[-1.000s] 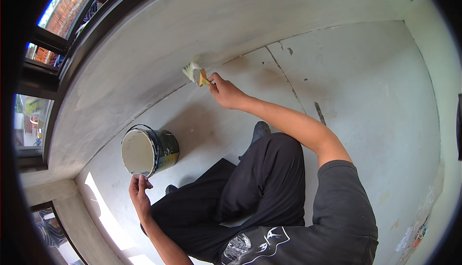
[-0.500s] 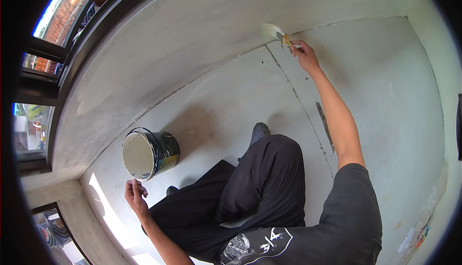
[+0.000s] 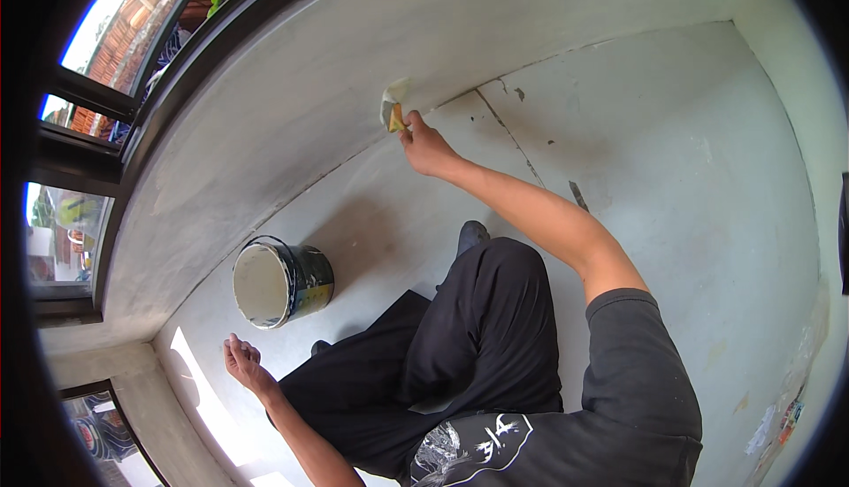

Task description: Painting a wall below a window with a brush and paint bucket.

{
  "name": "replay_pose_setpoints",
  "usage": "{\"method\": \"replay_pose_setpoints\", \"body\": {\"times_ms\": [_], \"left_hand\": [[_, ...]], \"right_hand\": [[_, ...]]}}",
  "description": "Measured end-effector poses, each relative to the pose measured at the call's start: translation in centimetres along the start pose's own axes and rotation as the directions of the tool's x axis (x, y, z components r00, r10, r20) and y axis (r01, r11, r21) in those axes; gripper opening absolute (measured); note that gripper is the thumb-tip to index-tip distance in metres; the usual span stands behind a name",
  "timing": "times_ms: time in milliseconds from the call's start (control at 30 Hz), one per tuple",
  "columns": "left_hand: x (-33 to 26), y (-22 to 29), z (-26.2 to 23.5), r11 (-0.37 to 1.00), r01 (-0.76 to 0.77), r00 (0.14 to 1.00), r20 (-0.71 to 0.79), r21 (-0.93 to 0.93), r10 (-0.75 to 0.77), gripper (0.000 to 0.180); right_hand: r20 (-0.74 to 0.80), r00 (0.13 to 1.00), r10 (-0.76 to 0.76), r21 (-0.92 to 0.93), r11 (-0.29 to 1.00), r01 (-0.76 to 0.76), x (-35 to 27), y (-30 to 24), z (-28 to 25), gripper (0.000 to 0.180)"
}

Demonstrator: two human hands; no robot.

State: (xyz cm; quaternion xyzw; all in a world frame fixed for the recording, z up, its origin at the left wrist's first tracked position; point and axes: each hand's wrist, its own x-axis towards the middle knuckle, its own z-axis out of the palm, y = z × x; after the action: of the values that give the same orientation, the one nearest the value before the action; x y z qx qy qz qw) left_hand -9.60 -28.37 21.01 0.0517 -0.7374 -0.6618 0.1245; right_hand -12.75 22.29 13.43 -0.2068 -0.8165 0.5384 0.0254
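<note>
In my right hand is a paintbrush, gripped by its yellowish handle. Its pale, paint-covered bristles lie against the lower part of the grey wall, just above the joint with the floor. My left hand is raised near my left knee, its fingers curled in and nothing visible in them. Just beyond it, apart from the fingers, a dark paint bucket with a black handle stands on the floor, smeared at the rim and whitish inside.
I sit on the pale grey floor with my legs folded. A dark crack line and a few dark patches mark it. Dark-framed windows run along the left wall. Another wall rises at the right.
My right hand has swept the paintbrush left along the base of the wall. My left hand has drawn slightly away from the bucket's rim.
</note>
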Motion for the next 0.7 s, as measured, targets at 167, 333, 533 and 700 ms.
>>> {"method": "replay_pose_setpoints", "body": {"times_ms": [167, 333, 533, 700], "left_hand": [[0.0, 0.2, -0.3, 1.000, 0.002, 0.999, -0.036, -0.015, -0.002, 0.032], [-0.2, 0.3, -0.2, 0.999, -0.004, 0.999, -0.035, -0.035, 0.003, 0.029], [-1.1, 2.0, -1.1, 0.994, -0.068, 0.996, -0.054, -0.087, 0.064, 0.029], [-0.4, 1.9, -0.5, 0.997, -0.072, 0.996, -0.057, -0.014, 0.071, 0.024]], "right_hand": [[0.275, 0.951, -0.145, -0.029, 0.987, 0.159, -2.9, -2.7, 1.3, 0.036], [-0.050, 0.996, -0.068, -0.105, 0.992, 0.063, -0.1, 4.8, -3.7, 0.032], [-0.594, 0.782, 0.188, 0.017, 0.975, -0.222, 0.5, 12.8, -13.4, 0.027], [-0.492, 0.858, 0.145, 0.034, 0.988, -0.148, 2.7, 13.5, -10.0, 0.029]]}}
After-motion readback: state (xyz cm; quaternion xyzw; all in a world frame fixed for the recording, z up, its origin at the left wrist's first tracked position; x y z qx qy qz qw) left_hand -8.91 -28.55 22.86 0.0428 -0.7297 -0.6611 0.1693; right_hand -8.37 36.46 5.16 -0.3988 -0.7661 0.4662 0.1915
